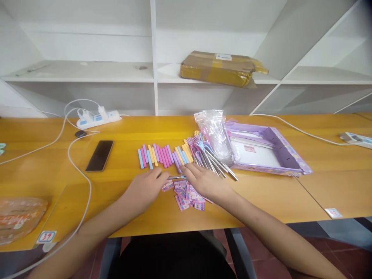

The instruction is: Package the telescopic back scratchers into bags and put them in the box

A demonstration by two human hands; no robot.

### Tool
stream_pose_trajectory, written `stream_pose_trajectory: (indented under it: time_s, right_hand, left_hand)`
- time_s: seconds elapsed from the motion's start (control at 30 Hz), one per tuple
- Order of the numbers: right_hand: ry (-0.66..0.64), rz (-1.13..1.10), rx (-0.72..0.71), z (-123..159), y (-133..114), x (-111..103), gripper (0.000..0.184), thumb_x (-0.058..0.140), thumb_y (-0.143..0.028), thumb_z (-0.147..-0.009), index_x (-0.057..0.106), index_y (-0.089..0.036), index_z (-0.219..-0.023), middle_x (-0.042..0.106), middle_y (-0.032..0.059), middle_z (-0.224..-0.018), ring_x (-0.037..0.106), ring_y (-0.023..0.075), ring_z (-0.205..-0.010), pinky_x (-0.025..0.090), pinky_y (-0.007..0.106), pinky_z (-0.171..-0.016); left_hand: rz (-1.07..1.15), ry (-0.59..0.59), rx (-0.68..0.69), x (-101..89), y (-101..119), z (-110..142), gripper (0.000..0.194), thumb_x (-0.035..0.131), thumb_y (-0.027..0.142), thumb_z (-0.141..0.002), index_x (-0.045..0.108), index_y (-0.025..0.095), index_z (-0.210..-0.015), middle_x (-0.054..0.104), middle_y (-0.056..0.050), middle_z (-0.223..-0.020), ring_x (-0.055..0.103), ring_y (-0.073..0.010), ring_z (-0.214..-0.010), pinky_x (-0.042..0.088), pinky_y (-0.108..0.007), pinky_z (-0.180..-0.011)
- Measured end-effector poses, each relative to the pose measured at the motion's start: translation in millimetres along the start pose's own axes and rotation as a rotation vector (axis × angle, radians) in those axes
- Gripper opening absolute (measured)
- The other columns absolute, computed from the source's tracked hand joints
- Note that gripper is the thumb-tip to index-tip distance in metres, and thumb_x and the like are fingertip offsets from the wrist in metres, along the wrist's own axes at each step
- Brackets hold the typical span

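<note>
A thin metal rod (pixel 175 177) with a blue end spans the gap between my hands, low over the table. My left hand (pixel 145 189) pinches its left end between thumb and fingers. Closed over the blue end is my right hand (pixel 205 181), its thumb hidden underneath. Just beyond my fingers lies a row of pastel tube handles (pixel 159 155) in blue, purple, yellow and pink. A pile of back scratchers (pixel 203 151), metal rods with coloured claw heads, lies past my right hand. Small printed cards (pixel 186 195) are heaped below my hands.
Clear plastic bags (pixel 215 135) lean against an open purple box (pixel 290 155) on the right. On the left are a phone (pixel 99 155), a power strip (pixel 99 119), loose white cables (pixel 88 178) and an orange-printed bag (pixel 21 219). A taped parcel (pixel 221 68) sits on the shelf.
</note>
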State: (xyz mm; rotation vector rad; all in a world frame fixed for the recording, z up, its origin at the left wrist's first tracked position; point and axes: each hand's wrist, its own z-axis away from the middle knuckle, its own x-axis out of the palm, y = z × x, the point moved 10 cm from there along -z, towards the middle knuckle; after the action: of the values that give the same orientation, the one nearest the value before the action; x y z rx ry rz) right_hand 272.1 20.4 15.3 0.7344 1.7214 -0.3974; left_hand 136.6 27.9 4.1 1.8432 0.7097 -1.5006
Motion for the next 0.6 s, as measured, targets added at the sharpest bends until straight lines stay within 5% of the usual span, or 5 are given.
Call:
stream_pose_trajectory:
  time_s: [0.17,0.3,0.37,0.5,0.6]
  right_hand:
    - [0.130,0.012,-0.002,4,-15,-26,0.034,0.041,-0.005,-0.106,0.065,-0.012,-0.129,0.072,0.0148,-0.109,0.068,0.0269,-0.098,0.060,0.036,-0.074]
    - [0.224,-0.066,0.000,26,0,-35,0.039,0.042,-0.008,-0.107,0.065,-0.016,-0.137,0.075,0.0153,-0.119,0.070,0.0272,-0.110,0.062,0.042,-0.088]
    - [0.275,-0.050,0.011,56,31,-41,0.038,0.043,-0.010,-0.107,0.066,-0.018,-0.137,0.075,0.0149,-0.123,0.069,0.0283,-0.115,0.061,0.046,-0.094]
    - [0.475,-0.016,0.251,149,137,-68,0.034,0.045,-0.017,-0.106,0.072,-0.023,-0.126,0.077,0.0138,-0.118,0.072,0.0290,-0.112,0.059,0.049,-0.095]
    - [0.447,-0.001,0.385,199,187,-66,0.031,0.046,-0.020,-0.105,0.074,-0.026,-0.118,0.079,0.0117,-0.109,0.074,0.0280,-0.100,0.058,0.047,-0.091]
  left_hand:
    - [-0.162,0.020,-0.001,-3.5,10,-2,0.021,0.047,0.029,-0.111,0.062,0.020,-0.099,0.071,-0.005,-0.083,0.068,-0.0223,-0.072,0.043,-0.032,-0.059]
    - [-0.240,0.083,0.022,-8.8,-5,9,0.035,0.041,0.042,-0.113,0.061,0.021,-0.094,0.070,-0.003,-0.071,0.062,-0.0205,-0.058,0.034,-0.033,-0.052]
    - [-0.307,0.141,0.042,-20.9,-30,25,0.037,0.039,0.040,-0.114,0.061,0.022,-0.090,0.070,-0.003,-0.070,0.062,-0.0198,-0.057,0.031,-0.032,-0.052]
    - [-0.408,0.201,-0.005,-53.5,-110,71,0.048,0.037,0.045,-0.112,0.056,0.022,-0.074,0.061,-0.002,-0.060,0.058,-0.0190,-0.055,0.029,-0.030,-0.053]
    - [-0.376,0.141,-0.050,-58.6,-149,95,0.050,0.038,0.050,-0.110,0.057,0.022,-0.073,0.062,-0.002,-0.063,0.058,-0.0189,-0.056,0.031,-0.030,-0.053]
